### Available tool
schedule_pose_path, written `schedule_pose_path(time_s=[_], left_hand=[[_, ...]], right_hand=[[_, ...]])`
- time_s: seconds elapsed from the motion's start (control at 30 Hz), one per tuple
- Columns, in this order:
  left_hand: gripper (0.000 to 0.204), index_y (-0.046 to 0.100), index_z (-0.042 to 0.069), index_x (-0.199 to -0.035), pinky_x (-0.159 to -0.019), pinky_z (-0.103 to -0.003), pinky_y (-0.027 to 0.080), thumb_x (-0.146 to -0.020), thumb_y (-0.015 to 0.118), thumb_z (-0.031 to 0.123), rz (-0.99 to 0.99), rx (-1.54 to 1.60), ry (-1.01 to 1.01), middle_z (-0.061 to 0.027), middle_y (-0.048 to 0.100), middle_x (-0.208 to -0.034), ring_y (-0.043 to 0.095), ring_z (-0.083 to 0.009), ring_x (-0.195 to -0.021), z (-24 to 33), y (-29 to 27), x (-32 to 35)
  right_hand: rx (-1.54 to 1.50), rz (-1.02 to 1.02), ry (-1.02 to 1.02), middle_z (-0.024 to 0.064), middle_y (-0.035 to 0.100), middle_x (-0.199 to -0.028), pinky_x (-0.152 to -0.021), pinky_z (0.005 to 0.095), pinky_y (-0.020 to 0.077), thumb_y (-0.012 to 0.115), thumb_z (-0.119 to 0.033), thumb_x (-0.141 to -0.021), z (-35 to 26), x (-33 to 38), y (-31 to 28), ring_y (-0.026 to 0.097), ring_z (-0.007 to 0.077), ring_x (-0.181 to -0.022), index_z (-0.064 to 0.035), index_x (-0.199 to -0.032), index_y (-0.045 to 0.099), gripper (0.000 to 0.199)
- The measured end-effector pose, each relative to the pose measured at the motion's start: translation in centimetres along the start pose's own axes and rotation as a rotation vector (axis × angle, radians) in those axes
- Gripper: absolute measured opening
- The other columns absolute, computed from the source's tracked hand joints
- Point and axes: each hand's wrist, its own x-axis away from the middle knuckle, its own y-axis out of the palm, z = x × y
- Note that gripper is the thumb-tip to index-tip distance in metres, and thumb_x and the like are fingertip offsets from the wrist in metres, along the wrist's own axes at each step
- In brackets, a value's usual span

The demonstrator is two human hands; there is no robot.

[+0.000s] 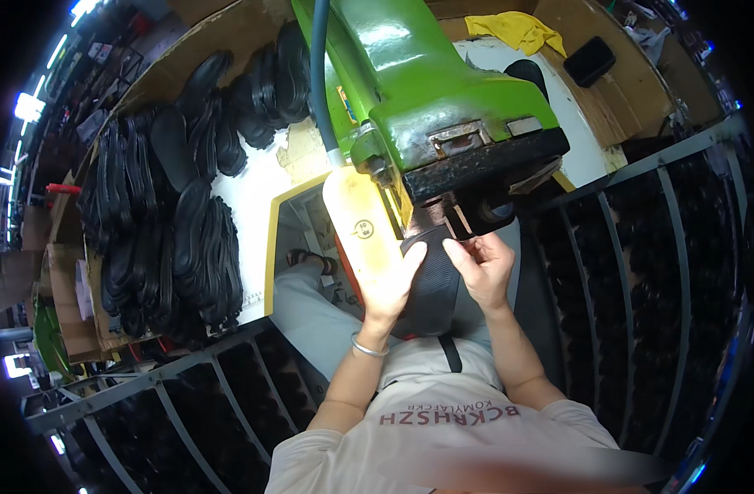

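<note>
Between my two hands is a black shoe sole (433,288) with a ribbed surface, its far end up against the dark working head of a green machine (459,103). My left hand (391,288) grips its left edge, thumb on top and fingers hidden underneath. On the other edge, my right hand (485,267) pinches the sole near the machine's metal parts, with the thumb on top and the fingers bent. Just left of the machine head stands a bright, rounded pale-yellow cover (362,226), close to my left hand. The exact contact point under the head is hidden.
Several black soles (158,206) are stacked on the white tabletop (257,272) at left. A yellow cloth (517,31) and a black block-shaped item (589,62) lie on cardboard at far right. Metal racks (616,272) flank me. A hose (319,82) runs down beside the machine.
</note>
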Motion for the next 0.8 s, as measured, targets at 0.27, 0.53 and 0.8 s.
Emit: schedule_pose_path(time_s=[0.27,0.53,0.8], left_hand=[[0.016,0.064,-0.005,-0.094,-0.067,-0.021,0.048,-0.079,0.070,0.001,0.022,0.028,0.114,-0.0078,0.066,-0.083,0.060,-0.0097,-0.074,-0.2,-0.5,0.3],[0.018,0.069,-0.001,-0.097,-0.058,-0.017,0.045,-0.080,0.070,0.004,-0.157,-0.179,0.074,-0.0024,0.068,-0.077,0.058,-0.0044,-0.066,0.4,0.1,-1.6],[0.011,0.064,-0.001,-0.088,-0.062,-0.017,0.044,-0.079,0.070,-0.003,-0.111,0.054,0.020,0.0004,0.061,-0.078,0.053,-0.0026,-0.068,1.9,-0.8,0.0]], right_hand=[[-0.052,-0.146,0.089,0.0059,0.064,-0.092,-0.072,0.0224,0.0481,0.070,-0.003,-0.078,2.1,1.6,-0.3,0.059,0.0086,-0.081,0.0031,-0.102,0.058,0.027],[-0.224,-0.402,0.485,0.0096,0.061,-0.110,-0.089,0.0285,0.0457,0.068,-0.004,-0.081,5.4,9.1,-0.6,0.057,0.0147,-0.099,0.0062,-0.114,0.053,0.037],[-0.331,-0.381,0.585,0.0116,0.061,-0.098,-0.069,0.0257,0.0528,0.063,0.002,-0.082,3.7,9.6,-5.4,0.060,0.0134,-0.081,0.0083,-0.108,0.051,0.029]])
